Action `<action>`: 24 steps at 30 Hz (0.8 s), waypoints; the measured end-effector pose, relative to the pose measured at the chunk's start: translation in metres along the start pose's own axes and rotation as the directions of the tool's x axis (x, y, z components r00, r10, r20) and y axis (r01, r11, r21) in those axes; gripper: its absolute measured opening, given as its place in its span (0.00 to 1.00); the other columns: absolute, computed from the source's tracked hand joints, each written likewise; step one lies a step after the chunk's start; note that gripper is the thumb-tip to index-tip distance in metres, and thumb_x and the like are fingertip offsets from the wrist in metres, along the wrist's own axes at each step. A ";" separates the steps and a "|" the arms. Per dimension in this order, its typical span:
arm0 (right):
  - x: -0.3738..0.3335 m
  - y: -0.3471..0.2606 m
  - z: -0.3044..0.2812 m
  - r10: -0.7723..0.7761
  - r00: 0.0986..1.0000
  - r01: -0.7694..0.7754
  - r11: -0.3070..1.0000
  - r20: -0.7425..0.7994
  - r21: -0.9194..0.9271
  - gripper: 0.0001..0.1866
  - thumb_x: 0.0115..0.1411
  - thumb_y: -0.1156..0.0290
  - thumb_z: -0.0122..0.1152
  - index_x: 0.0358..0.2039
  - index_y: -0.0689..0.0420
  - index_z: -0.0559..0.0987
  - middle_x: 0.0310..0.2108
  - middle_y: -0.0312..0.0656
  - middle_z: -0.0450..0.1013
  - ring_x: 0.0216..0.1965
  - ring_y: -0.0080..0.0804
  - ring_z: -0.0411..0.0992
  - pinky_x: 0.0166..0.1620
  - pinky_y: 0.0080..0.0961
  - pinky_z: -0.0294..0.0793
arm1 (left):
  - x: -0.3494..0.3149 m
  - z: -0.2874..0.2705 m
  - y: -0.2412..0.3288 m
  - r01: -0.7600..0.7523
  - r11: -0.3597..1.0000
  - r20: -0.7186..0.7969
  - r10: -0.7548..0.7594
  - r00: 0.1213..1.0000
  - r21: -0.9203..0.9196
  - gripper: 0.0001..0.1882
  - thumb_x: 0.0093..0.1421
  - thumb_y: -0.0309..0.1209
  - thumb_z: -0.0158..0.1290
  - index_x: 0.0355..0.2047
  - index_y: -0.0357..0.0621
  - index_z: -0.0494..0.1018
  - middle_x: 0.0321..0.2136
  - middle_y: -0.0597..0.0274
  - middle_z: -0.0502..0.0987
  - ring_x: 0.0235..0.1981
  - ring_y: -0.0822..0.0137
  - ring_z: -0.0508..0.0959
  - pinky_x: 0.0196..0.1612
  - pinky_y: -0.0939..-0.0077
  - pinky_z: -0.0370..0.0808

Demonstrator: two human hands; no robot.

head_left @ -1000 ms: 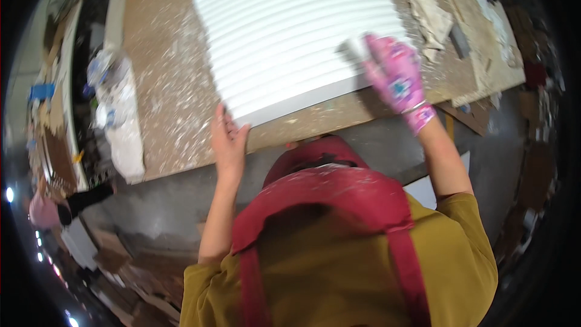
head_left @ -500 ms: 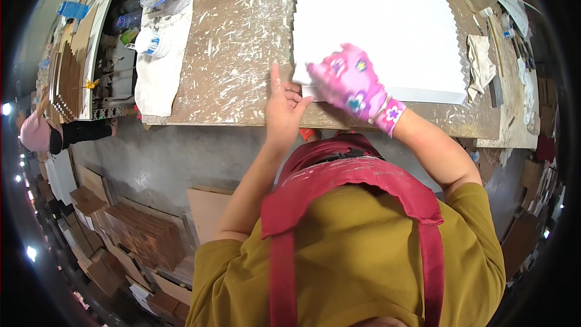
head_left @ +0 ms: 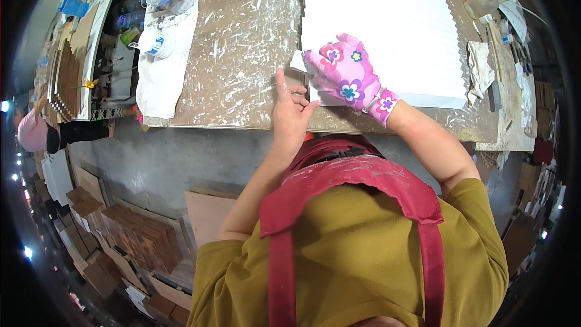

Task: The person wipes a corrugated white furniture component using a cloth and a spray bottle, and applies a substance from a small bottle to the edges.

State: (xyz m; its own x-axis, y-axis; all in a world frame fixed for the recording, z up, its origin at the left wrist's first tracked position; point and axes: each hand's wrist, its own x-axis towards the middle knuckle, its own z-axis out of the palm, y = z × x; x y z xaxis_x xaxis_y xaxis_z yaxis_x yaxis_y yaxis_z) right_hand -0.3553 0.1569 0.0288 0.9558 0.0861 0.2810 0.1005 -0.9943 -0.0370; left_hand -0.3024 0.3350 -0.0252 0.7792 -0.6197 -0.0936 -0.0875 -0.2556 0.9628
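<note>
White sheets point(head_left: 381, 24) with jagged, toothed side edges lie on a brown worktop point(head_left: 242, 42) streaked with white marks. My right hand point(head_left: 348, 75), in a pink flowered glove, is closed over their near left corner. A small white piece point(head_left: 298, 62) sticks out past its fingertips; whether it is loose or a lifted corner I cannot tell. My bare left hand point(head_left: 292, 106) is just left of that corner, at the worktop's front edge. Its index finger points away from me and the other fingers are loosely bent and apart, with nothing in them.
At the left, a white cloth point(head_left: 166, 82) carries a white plastic bottle point(head_left: 156, 43) and clear plastic containers. A crumpled cloth point(head_left: 480, 69) lies right of the sheets. Stacked brown boards point(head_left: 142, 236) stand on the floor behind me. Another person point(head_left: 36, 130) is at the far left.
My right hand has moved slightly up and is less blurred; the small white piece now shows at its fingertips. My left hand keeps nearly the same pose beside the corner.
</note>
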 end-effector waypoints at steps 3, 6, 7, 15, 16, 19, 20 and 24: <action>-0.007 0.030 0.018 0.128 0.988 -0.098 0.950 0.084 -0.296 0.34 0.58 0.59 0.58 0.64 0.47 0.60 0.49 0.41 0.69 0.46 0.31 0.71 0.51 0.37 0.71 | 0.002 0.004 0.004 0.010 0.999 0.029 -0.009 1.000 -0.040 0.56 0.51 0.18 0.60 0.69 0.41 0.32 0.38 0.56 0.69 0.28 0.75 0.71 0.33 0.82 0.73; -0.005 0.029 0.002 0.082 0.996 -0.071 0.956 0.029 -0.284 0.33 0.58 0.62 0.58 0.64 0.48 0.62 0.47 0.44 0.70 0.45 0.34 0.71 0.48 0.37 0.73 | -0.001 0.003 0.001 0.005 0.996 0.041 -0.001 0.999 -0.093 0.55 0.51 0.17 0.60 0.69 0.41 0.32 0.38 0.56 0.68 0.28 0.75 0.71 0.34 0.81 0.73; -0.009 0.017 0.000 -0.020 0.998 0.002 0.946 -0.051 -0.324 0.31 0.59 0.63 0.57 0.63 0.47 0.64 0.45 0.44 0.71 0.44 0.35 0.71 0.49 0.38 0.72 | -0.001 0.002 0.000 -0.012 0.996 0.031 0.015 0.999 -0.088 0.55 0.51 0.17 0.60 0.69 0.41 0.32 0.38 0.57 0.68 0.28 0.75 0.71 0.33 0.81 0.73; -0.018 0.009 -0.018 0.431 0.869 -0.495 0.735 0.243 0.463 0.26 0.58 0.65 0.59 0.57 0.48 0.69 0.37 0.33 0.73 0.39 0.30 0.73 0.59 0.48 0.61 | 0.000 0.007 0.002 0.049 0.994 0.044 -0.045 0.998 -0.100 0.54 0.51 0.16 0.60 0.68 0.37 0.34 0.39 0.59 0.68 0.30 0.76 0.70 0.34 0.85 0.71; -0.020 0.005 -0.009 0.221 0.975 -0.218 0.970 -0.025 0.106 0.25 0.57 0.65 0.58 0.57 0.49 0.70 0.36 0.32 0.73 0.39 0.30 0.72 0.58 0.48 0.62 | -0.001 0.007 0.003 0.039 0.994 0.055 -0.033 0.998 -0.101 0.54 0.51 0.16 0.60 0.68 0.37 0.34 0.39 0.59 0.68 0.30 0.76 0.70 0.34 0.85 0.71; 0.001 -0.004 0.010 0.075 0.994 -0.067 0.993 -0.078 0.094 0.29 0.57 0.64 0.58 0.60 0.48 0.66 0.38 0.32 0.73 0.39 0.30 0.72 0.60 0.47 0.60 | 0.002 0.007 -0.001 0.049 0.997 0.010 -0.049 0.999 -0.066 0.55 0.50 0.15 0.60 0.68 0.36 0.33 0.41 0.60 0.67 0.30 0.76 0.69 0.34 0.86 0.71; -0.002 0.016 0.014 0.088 0.993 -0.081 0.992 -0.080 0.092 0.29 0.57 0.64 0.58 0.60 0.48 0.66 0.38 0.32 0.73 0.39 0.30 0.72 0.60 0.47 0.60 | 0.005 0.008 0.001 0.046 0.997 0.023 -0.045 0.999 -0.061 0.55 0.50 0.15 0.60 0.68 0.36 0.33 0.41 0.60 0.67 0.30 0.76 0.69 0.34 0.86 0.71; -0.009 0.069 0.031 0.309 0.950 -0.273 0.888 -0.040 0.371 0.30 0.60 0.61 0.54 0.63 0.49 0.62 0.47 0.35 0.72 0.41 0.30 0.71 0.54 0.42 0.69 | -0.001 0.010 0.011 0.088 0.993 -0.001 -0.089 0.996 -0.074 0.56 0.49 0.14 0.60 0.68 0.37 0.34 0.41 0.61 0.67 0.31 0.77 0.69 0.34 0.88 0.70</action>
State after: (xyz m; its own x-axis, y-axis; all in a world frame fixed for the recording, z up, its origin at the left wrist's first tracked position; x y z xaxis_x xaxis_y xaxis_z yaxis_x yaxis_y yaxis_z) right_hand -0.3485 0.0897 -0.0057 0.9284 -0.2276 0.2938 -0.0692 -0.8825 -0.4652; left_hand -0.3104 0.3249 -0.0170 0.7843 -0.5941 -0.1785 0.0278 -0.2538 0.9669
